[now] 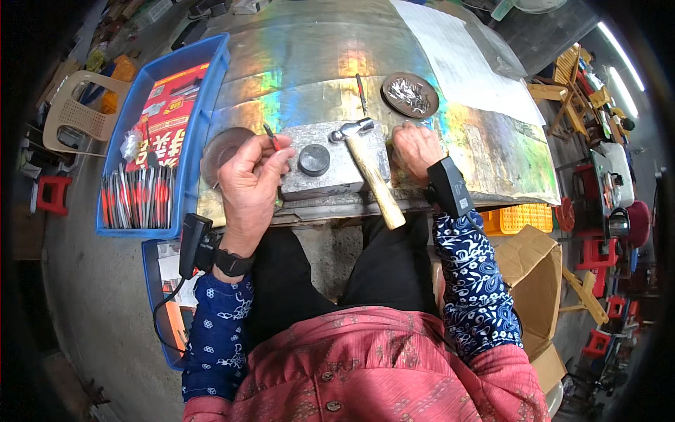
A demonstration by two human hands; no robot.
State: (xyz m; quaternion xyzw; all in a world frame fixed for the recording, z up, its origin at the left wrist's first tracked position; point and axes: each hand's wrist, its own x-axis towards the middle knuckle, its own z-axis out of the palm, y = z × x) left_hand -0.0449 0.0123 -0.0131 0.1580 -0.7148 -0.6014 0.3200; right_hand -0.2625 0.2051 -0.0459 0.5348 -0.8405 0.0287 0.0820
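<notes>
Between the thumb and fingertips of my left hand is a thin red-and-black rod, its dark end pointing up and away. The hand is over the left edge of a grey metal block. On the block sits a dark round cup-like piece. A ball-peen hammer lies across its right side, the wooden handle sticking out over the near edge. My right hand rests beside the block with curled fingers; what the fingertips hold, if anything, is hidden. Beyond it stands a brown dish of small silvery pieces.
Another red-and-black rod lies behind the block. A brownish round dish is partly behind my left hand. On the left, a blue tray holds several red-and-black rods and a red printed sheet. A cardboard box stands at lower right.
</notes>
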